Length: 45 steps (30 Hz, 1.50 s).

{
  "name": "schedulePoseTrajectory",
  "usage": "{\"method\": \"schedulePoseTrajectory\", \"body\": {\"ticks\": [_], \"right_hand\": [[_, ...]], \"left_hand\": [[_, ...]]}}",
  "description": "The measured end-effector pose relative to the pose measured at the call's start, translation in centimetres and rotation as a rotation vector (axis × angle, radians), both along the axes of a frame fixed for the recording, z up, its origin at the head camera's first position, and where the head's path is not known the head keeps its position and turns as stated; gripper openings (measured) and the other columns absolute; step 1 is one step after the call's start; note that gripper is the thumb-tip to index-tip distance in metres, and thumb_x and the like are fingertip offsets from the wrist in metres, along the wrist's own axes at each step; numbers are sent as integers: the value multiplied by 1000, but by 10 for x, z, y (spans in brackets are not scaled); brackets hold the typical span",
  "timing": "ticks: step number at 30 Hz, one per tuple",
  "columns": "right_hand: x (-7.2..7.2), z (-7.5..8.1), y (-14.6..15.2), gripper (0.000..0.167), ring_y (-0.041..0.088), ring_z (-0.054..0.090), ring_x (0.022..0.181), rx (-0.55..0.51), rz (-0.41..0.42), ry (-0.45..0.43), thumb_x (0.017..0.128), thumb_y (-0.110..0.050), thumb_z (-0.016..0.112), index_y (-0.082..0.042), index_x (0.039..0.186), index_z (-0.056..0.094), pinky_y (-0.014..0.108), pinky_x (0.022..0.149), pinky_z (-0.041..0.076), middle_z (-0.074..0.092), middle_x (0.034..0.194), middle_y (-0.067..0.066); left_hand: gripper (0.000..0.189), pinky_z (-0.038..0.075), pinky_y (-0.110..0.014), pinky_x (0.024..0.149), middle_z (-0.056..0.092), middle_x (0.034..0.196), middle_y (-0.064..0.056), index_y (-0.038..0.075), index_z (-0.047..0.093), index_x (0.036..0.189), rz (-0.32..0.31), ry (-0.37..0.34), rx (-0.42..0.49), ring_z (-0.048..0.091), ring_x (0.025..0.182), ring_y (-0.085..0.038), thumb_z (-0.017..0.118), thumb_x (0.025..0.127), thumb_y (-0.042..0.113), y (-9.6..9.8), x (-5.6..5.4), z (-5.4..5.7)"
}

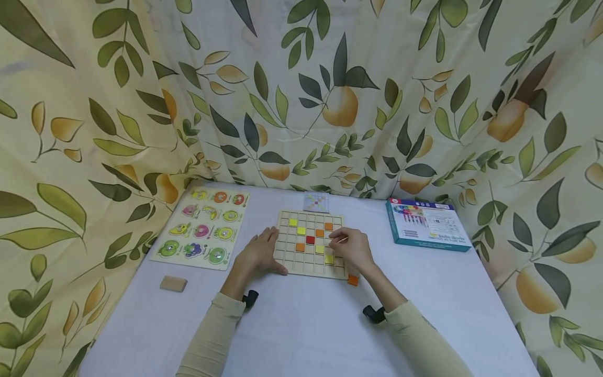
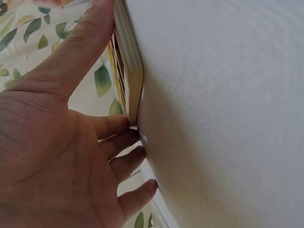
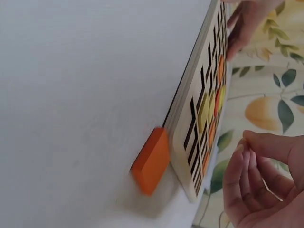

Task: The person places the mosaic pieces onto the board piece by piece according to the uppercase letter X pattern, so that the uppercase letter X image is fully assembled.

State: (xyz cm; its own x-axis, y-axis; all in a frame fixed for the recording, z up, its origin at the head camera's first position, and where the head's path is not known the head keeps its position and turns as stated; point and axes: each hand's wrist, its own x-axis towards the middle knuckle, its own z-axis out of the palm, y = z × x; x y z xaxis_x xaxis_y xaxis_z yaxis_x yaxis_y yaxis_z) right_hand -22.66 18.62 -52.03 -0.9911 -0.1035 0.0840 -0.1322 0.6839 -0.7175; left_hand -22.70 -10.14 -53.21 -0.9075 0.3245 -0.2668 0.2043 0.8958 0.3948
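A wooden grid board [image 1: 287, 256] with square cells lies on the table. Yellow, orange and red square tiles sit in some cells, among them a red tile [image 1: 310, 240] near the middle. My left hand [image 1: 259, 251] rests at the board's near left corner. Its thumb lies along the near edge, and the fingers touch the left side. Above the board's right part is my right hand [image 1: 354, 248], thumb and fingertips brought together; the right wrist view shows no tile between them. A loose orange tile [image 3: 154, 164] lies against the near right corner.
A fruit-picture board [image 1: 198, 230] lies on the left, with a wooden block [image 1: 173, 284] nearer me. Behind the grid board is a small pattern card [image 1: 316, 201]. A flat box [image 1: 426, 225] lies at the back right. A leaf-patterned curtain [image 1: 301, 104] hangs around the table.
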Motion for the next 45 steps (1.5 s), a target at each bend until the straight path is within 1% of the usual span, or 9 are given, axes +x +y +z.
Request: {"method": "schedulePoseTrajectory", "body": {"ticks": [7, 9, 11, 16, 19, 23, 33, 39, 45], "right_hand": [[13, 6, 21, 20, 20, 69, 82, 52, 29, -41, 90, -9, 80, -3, 109, 78, 36, 74, 58, 74, 90, 4], [16, 5, 27, 20, 20, 70, 82, 72, 43, -50, 90, -9, 80, -3, 109, 77, 36, 75, 59, 74, 90, 3], [21, 4, 33, 20, 19, 70, 82, 93, 48, -64, 89, -9, 80, -3, 108, 78, 36, 74, 59, 74, 90, 2], [33, -2, 47, 24, 18, 66, 83, 133, 37, -158, 86, -12, 84, -6, 109, 78, 34, 74, 58, 71, 91, 1], [39, -5, 53, 28, 18, 64, 83, 161, 36, -203, 83, -14, 87, -6, 109, 77, 35, 77, 59, 71, 92, 2], [47, -9, 59, 32, 17, 63, 84, 193, 37, -227, 80, -14, 90, -7, 109, 77, 35, 79, 58, 71, 93, 1], [62, -14, 62, 25, 15, 60, 77, 178, 25, -207, 83, -11, 88, -7, 106, 78, 24, 69, 53, 69, 84, -2], [67, -15, 60, 24, 15, 61, 77, 171, 20, -193, 82, -10, 88, -7, 104, 78, 24, 68, 54, 69, 84, -2], [69, -14, 59, 27, 16, 60, 77, 155, 17, -179, 79, -3, 88, -7, 104, 78, 25, 68, 54, 69, 84, 0]], "left_hand": [[133, 15, -51, 130, 18, 173, -17, 1, 21, 165, 14, -10, 2, 12, 161, -31, 94, 69, 57, -1, -1, 1], [133, 15, -51, 130, 17, 173, -17, 2, 21, 165, 12, -11, -1, 12, 161, -31, 93, 69, 58, -1, -1, 0], [133, 16, -51, 130, 17, 173, -16, 3, 20, 166, 8, -6, -10, 12, 161, -31, 93, 69, 59, -1, -3, -4], [134, 16, -50, 130, 16, 174, -15, 4, 19, 166, -5, -3, -32, 11, 161, -30, 91, 70, 62, 1, -6, -11], [132, 17, -50, 130, 17, 173, -15, 4, 21, 166, -2, 3, -26, 12, 161, -30, 92, 70, 60, 1, -5, -9], [131, 17, -51, 129, 18, 173, -16, 2, 22, 165, -2, 4, -19, 13, 161, -31, 92, 71, 58, 1, -3, -8], [133, 19, -51, 129, 21, 172, -15, 3, 24, 165, -1, 22, -21, 15, 160, -31, 93, 67, 61, 0, -5, -9], [134, 19, -51, 129, 20, 173, -14, 5, 23, 165, 8, 17, -26, 14, 161, -30, 93, 66, 63, 1, -5, -13], [135, 19, -52, 129, 20, 173, -15, 4, 24, 165, 18, 12, -2, 14, 161, -31, 94, 65, 61, 0, -5, -12]]}}
